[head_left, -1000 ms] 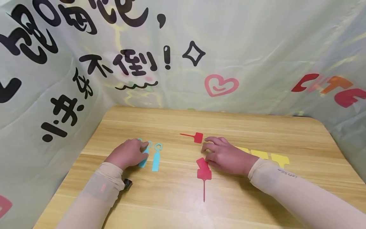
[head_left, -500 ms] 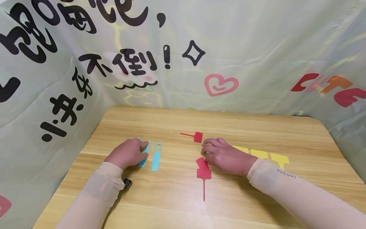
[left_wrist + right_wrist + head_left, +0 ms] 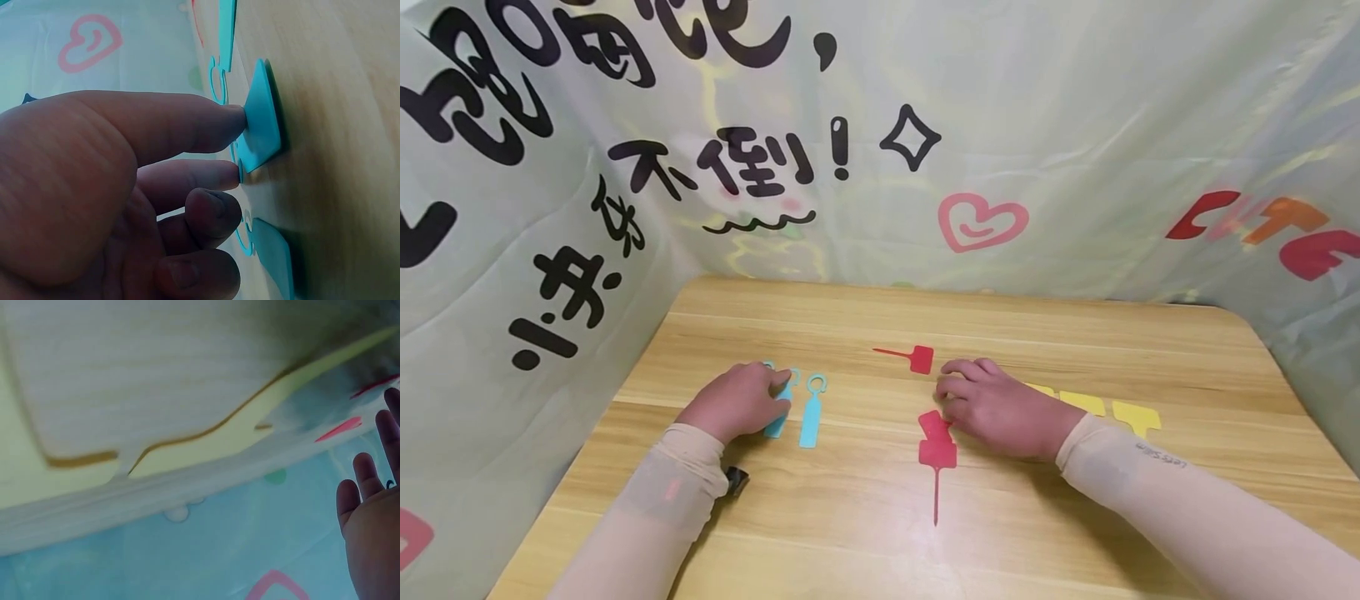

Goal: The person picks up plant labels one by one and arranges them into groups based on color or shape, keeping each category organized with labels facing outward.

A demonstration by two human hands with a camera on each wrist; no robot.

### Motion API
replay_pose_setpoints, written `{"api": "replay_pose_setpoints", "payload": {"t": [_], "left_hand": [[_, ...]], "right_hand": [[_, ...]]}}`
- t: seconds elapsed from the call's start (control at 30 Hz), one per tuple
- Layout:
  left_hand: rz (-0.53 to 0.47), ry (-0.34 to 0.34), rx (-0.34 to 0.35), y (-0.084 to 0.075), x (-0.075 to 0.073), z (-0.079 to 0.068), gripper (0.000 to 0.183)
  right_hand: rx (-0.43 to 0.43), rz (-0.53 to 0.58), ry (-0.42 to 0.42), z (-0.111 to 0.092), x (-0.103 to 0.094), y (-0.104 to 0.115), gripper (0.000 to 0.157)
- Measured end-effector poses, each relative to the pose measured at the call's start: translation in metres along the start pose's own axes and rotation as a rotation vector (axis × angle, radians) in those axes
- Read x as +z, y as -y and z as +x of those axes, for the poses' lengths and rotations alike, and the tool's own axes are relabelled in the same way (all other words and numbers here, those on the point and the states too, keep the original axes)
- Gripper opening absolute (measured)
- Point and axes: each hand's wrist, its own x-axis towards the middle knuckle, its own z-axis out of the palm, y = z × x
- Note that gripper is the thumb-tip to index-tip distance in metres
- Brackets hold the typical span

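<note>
My left hand (image 3: 736,402) is over a row of light-blue hook-ended tags at the table's left. Its thumb and forefinger, fairly straight, touch the middle blue tag (image 3: 265,128) in the left wrist view; the other fingers bend inward. To the right lies another blue tag (image 3: 811,417), and a third blue tag (image 3: 275,256) is mostly hidden by the hand in the head view. My right hand (image 3: 992,408), fingers loosely bent, has its lower fingertips right at a red tag (image 3: 933,425). That tag overlaps a red stake-shaped tag (image 3: 937,454) pointing toward me.
A further red tag (image 3: 921,360) lies sideways beyond the right hand. Several yellow T-shaped tags (image 3: 1081,403) are in a row behind the right wrist, partly covered by it. A printed cloth (image 3: 850,225) walls the wooden table (image 3: 865,533) at the back and sides.
Both hands stay nearly where they were. The whole head view has shifted very slightly.
</note>
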Motion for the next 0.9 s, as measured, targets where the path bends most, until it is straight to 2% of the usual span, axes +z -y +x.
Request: {"api": "replay_pose_setpoints", "payload": {"t": [0.1,0.3,0.47,0.67,0.9], "left_hand": [[-0.005,0.003,0.001,-0.001,0.0,0.0,0.054],[0.002,0.004,0.003,-0.001,0.0,0.001,0.055],[0.006,-0.001,-0.003,-0.001,0.0,0.001,0.055],[0.006,-0.003,-0.007,-0.001,0.0,0.001,0.054],[0.007,0.003,0.0,-0.001,0.0,0.0,0.054]], "right_hand": [[-0.006,0.027,-0.026,-0.005,-0.003,-0.003,0.009],[-0.016,0.028,-0.004,-0.006,-0.005,-0.006,0.01],[-0.038,-0.016,0.006,-0.005,-0.005,-0.005,0.011],[-0.062,-0.086,0.023,-0.006,-0.002,-0.005,0.019],[0.008,0.005,0.006,-0.011,-0.01,-0.012,0.006]]}}
